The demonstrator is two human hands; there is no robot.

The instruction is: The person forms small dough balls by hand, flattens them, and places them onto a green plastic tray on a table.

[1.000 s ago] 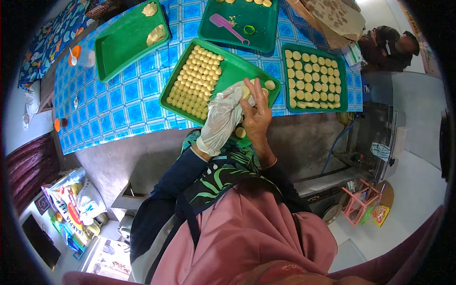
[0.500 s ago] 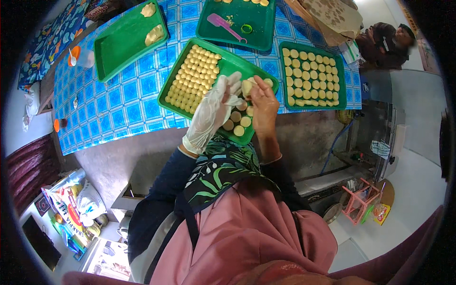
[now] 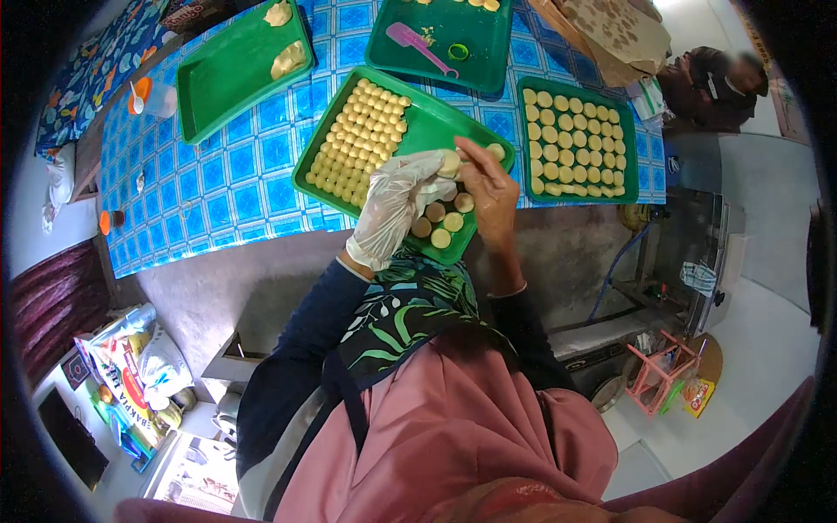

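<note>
A small round piece of pale dough point(image 3: 450, 165) sits between my two hands, above the near part of a green tray point(image 3: 427, 118). My left hand point(image 3: 394, 205), in a thin white glove, is closed around the dough from the left. From the right comes my bare right hand point(image 3: 493, 193), its fingers stretched out and apart beside the dough. Rows of small yellow dough balls point(image 3: 353, 144) fill the left part of the tray. Below my hands, flat round dough pieces point(image 3: 442, 237) and a few brownish ones lie in its near corner.
A second green tray point(image 3: 529, 193) to the right carries rows of flat dough rounds. At the far side, another tray point(image 3: 384, 61) holds a pink spatula point(image 3: 417, 48) and a green ring cutter point(image 3: 458, 51). Far left, a tray point(image 3: 205, 109) bears dough lumps. A person point(image 3: 711, 87) is at far right.
My left hand has closed from flatter, straighter fingers to a grip on the dough. My right hand, which held the dough, now has its fingers more stretched out beside it.
</note>
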